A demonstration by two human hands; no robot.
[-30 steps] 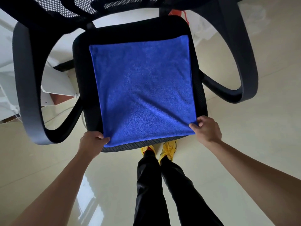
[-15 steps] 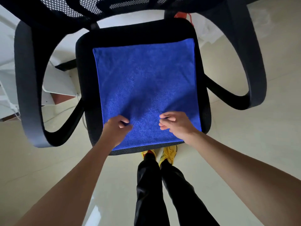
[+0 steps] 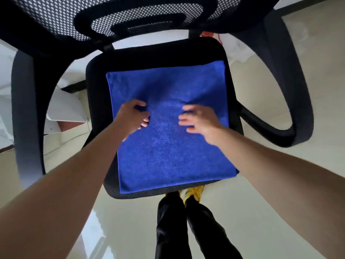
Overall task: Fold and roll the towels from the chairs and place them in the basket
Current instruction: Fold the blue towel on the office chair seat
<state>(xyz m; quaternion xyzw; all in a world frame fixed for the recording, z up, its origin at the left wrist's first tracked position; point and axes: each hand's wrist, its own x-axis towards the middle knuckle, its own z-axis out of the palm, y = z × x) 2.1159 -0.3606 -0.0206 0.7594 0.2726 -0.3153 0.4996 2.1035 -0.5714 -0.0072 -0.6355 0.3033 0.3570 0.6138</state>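
**A:** How many towels are seen, and where?

**B:** One blue towel (image 3: 168, 152) is seen. It is spread flat on the seat (image 3: 155, 57) of one black chair (image 3: 97, 94). Its near edge is laid just short of the seat's front rim, and a strip of bare seat is left at the back.

**A:** And the grips?

**B:** Two are counted, both bare hands, held apart over the middle of the towel. The left grip (image 3: 131, 119) is curled, and a small tuck of blue cloth is pinched between thumb and fingers. The right grip (image 3: 201, 120) is blurred; its fingers are spread and loosely bent, and nothing is held in it. Whether the cloth is touched by it cannot be told.

**A:** Is the cloth creased?

**B:** Shallow creases are seen running from both grips toward the far corners.

**A:** What else is counted?

**B:** Two curved armrests are counted, the left armrest (image 3: 24, 109) and the right armrest (image 3: 298, 90). One mesh backrest (image 3: 56, 21) is seen at the top. Two legs in black trousers (image 3: 169, 221) are seen on a pale glossy floor (image 3: 261, 212). Yellow shoes (image 3: 194, 191) are partly hidden under the seat's front edge.
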